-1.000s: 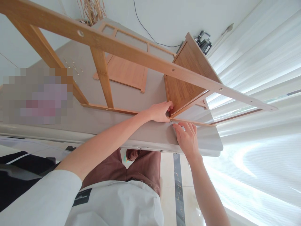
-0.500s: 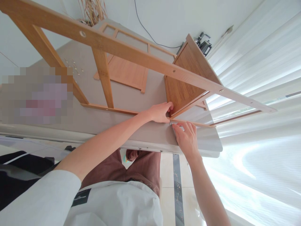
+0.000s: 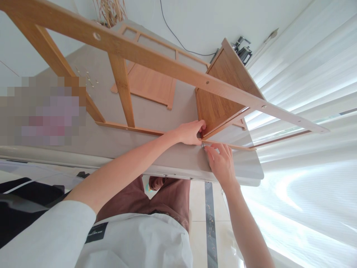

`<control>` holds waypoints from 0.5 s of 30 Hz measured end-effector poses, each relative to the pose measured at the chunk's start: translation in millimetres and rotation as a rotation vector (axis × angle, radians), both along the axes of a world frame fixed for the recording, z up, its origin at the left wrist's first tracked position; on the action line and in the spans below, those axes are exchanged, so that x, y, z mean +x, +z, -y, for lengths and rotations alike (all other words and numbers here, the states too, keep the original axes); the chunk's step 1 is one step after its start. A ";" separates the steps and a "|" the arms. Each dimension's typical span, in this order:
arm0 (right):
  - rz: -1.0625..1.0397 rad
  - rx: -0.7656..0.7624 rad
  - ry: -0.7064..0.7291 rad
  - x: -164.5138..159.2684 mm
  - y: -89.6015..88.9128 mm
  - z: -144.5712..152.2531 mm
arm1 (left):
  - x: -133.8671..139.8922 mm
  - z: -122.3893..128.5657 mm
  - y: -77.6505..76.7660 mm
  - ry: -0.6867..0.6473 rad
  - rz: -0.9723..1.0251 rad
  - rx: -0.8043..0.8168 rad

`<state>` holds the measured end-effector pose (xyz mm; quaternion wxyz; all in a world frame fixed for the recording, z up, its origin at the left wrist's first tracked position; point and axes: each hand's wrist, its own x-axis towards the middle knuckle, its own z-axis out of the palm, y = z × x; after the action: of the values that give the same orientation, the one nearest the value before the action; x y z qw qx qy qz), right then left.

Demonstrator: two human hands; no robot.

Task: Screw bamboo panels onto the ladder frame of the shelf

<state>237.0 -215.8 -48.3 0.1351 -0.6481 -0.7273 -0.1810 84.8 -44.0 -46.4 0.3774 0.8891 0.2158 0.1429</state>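
Note:
A wooden frame [image 3: 167, 67] of long rails and crosspieces stands on edge on the table, with a wooden panel [image 3: 223, 93] set upright between its upper and lower rails. My left hand [image 3: 192, 133] is closed around the panel's lower corner, where it meets the lower rail [image 3: 145, 130]. Just right of it, my right hand [image 3: 221, 162] pinches a small silver metal piece [image 3: 203, 145] against the outer side of that rail. The fingers partly cover the piece, so its exact kind is unclear.
A second wooden panel [image 3: 152, 85] lies flat on the grey table [image 3: 184, 106], near several small pegs [image 3: 89, 79]. Another slatted frame [image 3: 156, 41] lies behind. Dried stems [image 3: 111, 11] and a dark kettle [image 3: 244, 55] are at the back; white curtains [image 3: 306, 178] hang right.
My right fingers have shifted slightly around the metal piece, which shows a little more clearly now. My left hand keeps its hold, and the frame stands as before.

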 end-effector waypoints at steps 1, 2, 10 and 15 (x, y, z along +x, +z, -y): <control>-0.011 -0.001 0.003 0.2 -0.8 -0.2 | 0.1 -0.2 -0.2 0.001 0.002 0.003; -0.024 -0.003 0.009 0.6 -1.6 -0.5 | 0.1 -0.2 -0.2 0.001 0.006 0.006; -0.058 0.003 0.012 3.0 -4.5 -0.7 | 0.9 0.3 -0.9 0.010 0.022 0.006; -0.054 0.016 0.037 1.4 -4.1 3.3 | 0.4 0.3 -0.6 0.009 0.015 0.003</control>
<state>238.4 -219.1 -52.4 0.1631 -0.6380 -0.7338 -0.1668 85.2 -44.3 -46.9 0.3772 0.8875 0.2169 0.1517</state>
